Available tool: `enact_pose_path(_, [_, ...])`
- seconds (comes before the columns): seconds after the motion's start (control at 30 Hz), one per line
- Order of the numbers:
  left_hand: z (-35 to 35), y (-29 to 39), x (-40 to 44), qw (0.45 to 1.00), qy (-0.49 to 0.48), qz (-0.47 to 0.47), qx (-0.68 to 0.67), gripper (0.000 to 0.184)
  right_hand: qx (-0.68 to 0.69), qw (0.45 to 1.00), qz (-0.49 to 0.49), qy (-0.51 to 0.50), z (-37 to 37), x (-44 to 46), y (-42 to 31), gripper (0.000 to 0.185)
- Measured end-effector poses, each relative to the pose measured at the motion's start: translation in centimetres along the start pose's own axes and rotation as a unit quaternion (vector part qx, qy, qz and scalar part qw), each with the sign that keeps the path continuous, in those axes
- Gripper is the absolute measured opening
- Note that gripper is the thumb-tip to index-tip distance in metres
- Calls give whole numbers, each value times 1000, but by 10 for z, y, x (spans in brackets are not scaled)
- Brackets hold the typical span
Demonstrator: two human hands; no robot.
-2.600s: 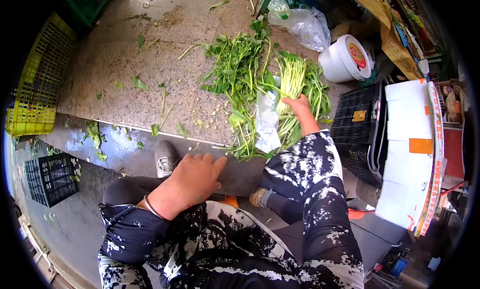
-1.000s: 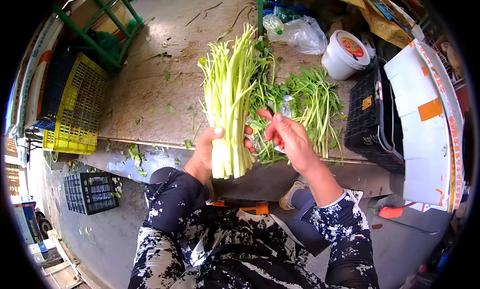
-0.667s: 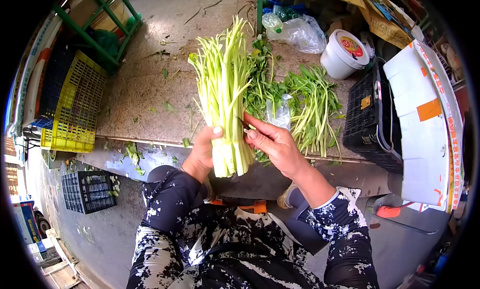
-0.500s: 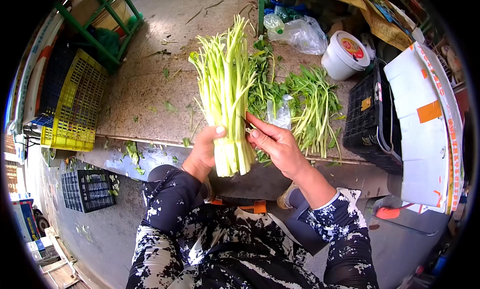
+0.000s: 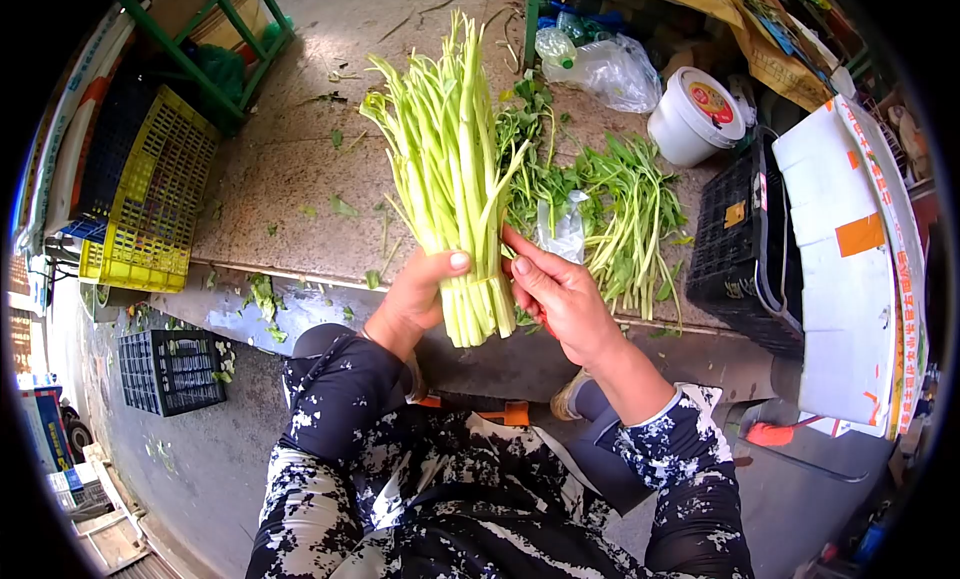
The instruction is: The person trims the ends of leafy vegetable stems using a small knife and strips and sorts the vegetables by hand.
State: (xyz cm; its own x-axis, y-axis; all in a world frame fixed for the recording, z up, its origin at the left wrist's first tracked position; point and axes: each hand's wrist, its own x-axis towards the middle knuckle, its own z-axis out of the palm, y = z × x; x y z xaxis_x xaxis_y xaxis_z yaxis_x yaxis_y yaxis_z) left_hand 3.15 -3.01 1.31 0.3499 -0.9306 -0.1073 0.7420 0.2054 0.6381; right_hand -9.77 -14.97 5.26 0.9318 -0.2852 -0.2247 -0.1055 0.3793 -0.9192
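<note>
An upright bunch of pale green leafy-vegetable stalks (image 5: 447, 169) stands in front of me, its cut ends pointing down toward my lap. My left hand (image 5: 422, 291) is wrapped around its lower left side, thumb lying across the front. A thin yellowish band (image 5: 478, 282) appears to circle the stalks near the base. At the lower right side of the bunch, my right hand (image 5: 562, 301) is closed, thumb pressed to the fingers. A bit of red shows beneath that hand, but what it grips is mostly hidden.
Loose leafy greens (image 5: 635, 224) lie on the stone ledge (image 5: 290, 189), beside a clear plastic bag (image 5: 565, 229). To the right are a white bucket (image 5: 690, 119), a black crate (image 5: 740, 249) and a white foam box (image 5: 835, 279). A yellow crate (image 5: 155, 199) and black basket (image 5: 172, 371) stand left.
The bunch has risen slightly and its top leans more to the left. My right hand has shifted a little to the right and down, still beside the stalks.
</note>
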Motion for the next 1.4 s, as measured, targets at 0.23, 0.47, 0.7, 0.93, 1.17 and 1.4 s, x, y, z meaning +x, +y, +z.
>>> enact_pose_path(0.23, [8,0,-1,1000,25,6,11,59,-48,998,-25,29,-1,0,7,37])
enact_pose_path(0.47, [1,2,-4,999,25,-18,-45,54,-464,849,-231,98,-16,-3,9,34])
enact_pose_path(0.7, [3,0,-6,1000,0,-17,12,59,-19,992,-113,55,-15,-1,-13,42])
enact_pose_path(0.93, [3,4,-9,993,3,-30,114,61,-100,983,-148,41,-17,6,-11,36])
enact_pose_path(1.17, [-2,8,-10,990,-5,-43,135,58,-509,777,-324,180,-33,0,-30,37])
enact_pose_path(1.4, [9,-3,-2,954,107,9,281,63,-229,963,-140,32,-4,8,-9,45])
